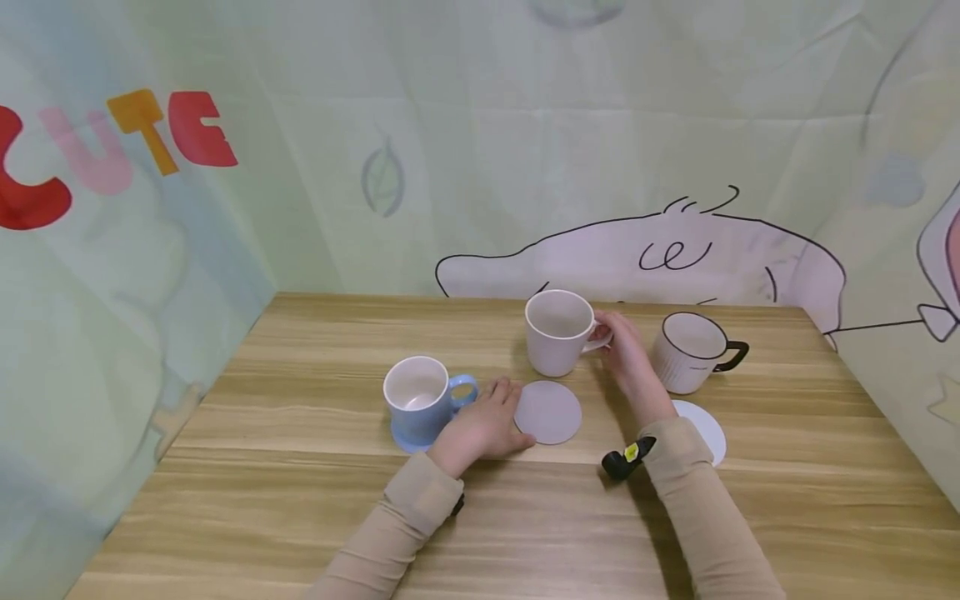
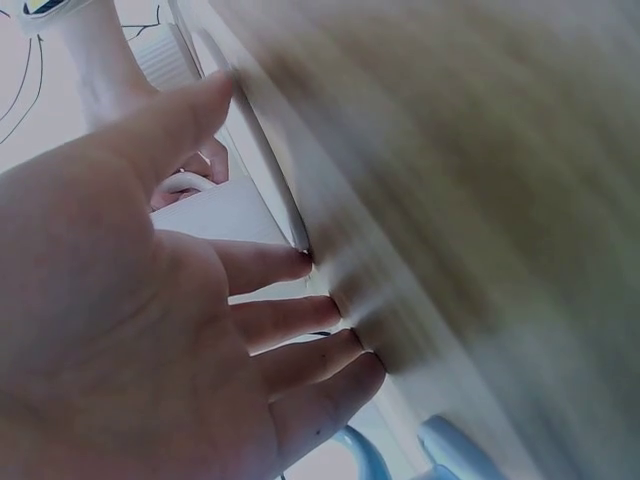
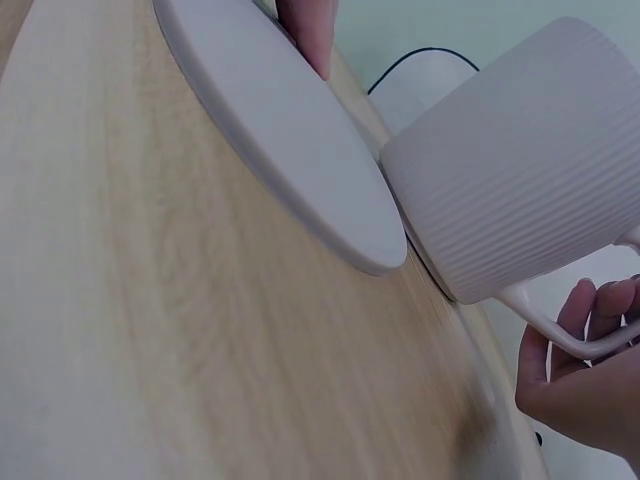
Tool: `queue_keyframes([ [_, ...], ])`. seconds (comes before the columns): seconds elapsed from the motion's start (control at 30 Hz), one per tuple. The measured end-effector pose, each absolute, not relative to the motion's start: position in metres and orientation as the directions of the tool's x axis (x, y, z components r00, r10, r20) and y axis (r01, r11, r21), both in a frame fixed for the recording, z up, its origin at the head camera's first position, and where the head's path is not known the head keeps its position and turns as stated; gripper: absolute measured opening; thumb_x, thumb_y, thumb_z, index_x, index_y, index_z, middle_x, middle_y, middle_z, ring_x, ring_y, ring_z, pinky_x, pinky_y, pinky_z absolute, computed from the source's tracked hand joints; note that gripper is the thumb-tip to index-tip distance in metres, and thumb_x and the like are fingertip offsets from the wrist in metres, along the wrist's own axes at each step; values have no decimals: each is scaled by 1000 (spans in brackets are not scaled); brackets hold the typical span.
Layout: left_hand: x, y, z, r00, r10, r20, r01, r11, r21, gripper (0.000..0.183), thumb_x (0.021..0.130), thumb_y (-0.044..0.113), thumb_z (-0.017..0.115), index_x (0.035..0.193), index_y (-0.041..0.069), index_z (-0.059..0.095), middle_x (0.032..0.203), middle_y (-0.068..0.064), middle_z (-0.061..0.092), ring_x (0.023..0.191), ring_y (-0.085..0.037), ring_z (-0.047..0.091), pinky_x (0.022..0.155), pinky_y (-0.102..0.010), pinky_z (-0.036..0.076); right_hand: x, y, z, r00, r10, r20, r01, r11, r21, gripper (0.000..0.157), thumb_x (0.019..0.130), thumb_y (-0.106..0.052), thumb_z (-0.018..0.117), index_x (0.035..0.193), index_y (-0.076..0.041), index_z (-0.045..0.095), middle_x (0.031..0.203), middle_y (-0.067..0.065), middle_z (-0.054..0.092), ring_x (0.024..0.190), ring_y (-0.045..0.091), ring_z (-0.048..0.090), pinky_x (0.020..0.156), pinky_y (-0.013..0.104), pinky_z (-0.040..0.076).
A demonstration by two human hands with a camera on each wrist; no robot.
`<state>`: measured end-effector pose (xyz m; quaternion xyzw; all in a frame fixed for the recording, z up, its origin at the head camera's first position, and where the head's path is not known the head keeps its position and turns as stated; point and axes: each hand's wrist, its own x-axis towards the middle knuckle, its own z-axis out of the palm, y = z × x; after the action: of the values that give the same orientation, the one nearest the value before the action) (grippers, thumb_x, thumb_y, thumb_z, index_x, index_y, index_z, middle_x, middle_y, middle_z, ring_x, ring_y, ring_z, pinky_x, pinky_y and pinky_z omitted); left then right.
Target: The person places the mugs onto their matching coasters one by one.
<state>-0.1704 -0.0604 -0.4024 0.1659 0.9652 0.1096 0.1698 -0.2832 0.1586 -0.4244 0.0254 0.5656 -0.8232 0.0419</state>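
Note:
A pale ribbed mug (image 1: 557, 346) stands upright at the back middle of the wooden table, just behind a round mauve-grey coaster (image 1: 549, 412). My right hand (image 1: 628, 358) holds that mug by its handle; the right wrist view shows the fingers curled at the handle (image 3: 560, 338). At the coaster's left edge is my left hand (image 1: 491, 421), its fingers spread and fairly straight. In the left wrist view the fingertips touch the tabletop, and thumb and index finger lie along the coaster's rim (image 2: 265, 160). Nothing is gripped in that hand.
Left of my left hand, a light-blue mug (image 1: 420, 408) stands on a blue coaster (image 1: 408, 443). A white mug with a black handle (image 1: 686, 358) is to the right, behind a white coaster (image 1: 708, 432) partly hidden by my right sleeve. A printed cloth backdrop (image 1: 480, 150) borders the table.

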Motion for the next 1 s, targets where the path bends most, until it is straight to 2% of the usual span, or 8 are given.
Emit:
queue_keyframes([
  [0.23, -171, -61, -403, -886, 343, -311, 268, 928, 258, 80, 90, 45, 61, 151, 5, 28, 159, -17, 22, 149, -34, 19, 116, -48, 30, -285, 160, -428, -996, -50, -71, 84, -344, -935, 39, 95, -11, 46, 59, -21, 56, 58, -8, 51, 65, 8, 53, 65, 21, 34],
  [0.47, -172, -60, -406, -887, 338, -315, 270, 932, 240, 80, 90, 45, 61, 151, 5, 27, 160, -16, 21, 149, -34, 19, 116, -48, 30, -284, 163, -427, -992, -86, -89, 117, -410, -904, 34, 93, -14, 56, 60, -22, 61, 56, -9, 52, 63, 7, 54, 72, 21, 36],
  [0.7, -172, -59, -409, -885, 333, -324, 269, 936, 227, 80, 91, 46, 60, 151, 5, 26, 160, -16, 19, 149, -34, 17, 117, -46, 29, -281, 160, -422, -972, -146, -181, 232, -533, -813, 49, 99, -9, 40, 55, -16, 61, 52, -5, 48, 62, 12, 50, 84, 24, 28],
  [1.0, -171, -57, -408, -885, 318, -339, 268, 945, 187, 81, 92, 48, 57, 152, 5, 24, 161, -16, 17, 150, -33, 16, 119, -43, 26, -278, 159, -418, -957, -167, -236, 289, -582, -760, 48, 101, -11, 39, 56, -15, 58, 51, -5, 45, 61, 13, 48, 87, 23, 25],
])
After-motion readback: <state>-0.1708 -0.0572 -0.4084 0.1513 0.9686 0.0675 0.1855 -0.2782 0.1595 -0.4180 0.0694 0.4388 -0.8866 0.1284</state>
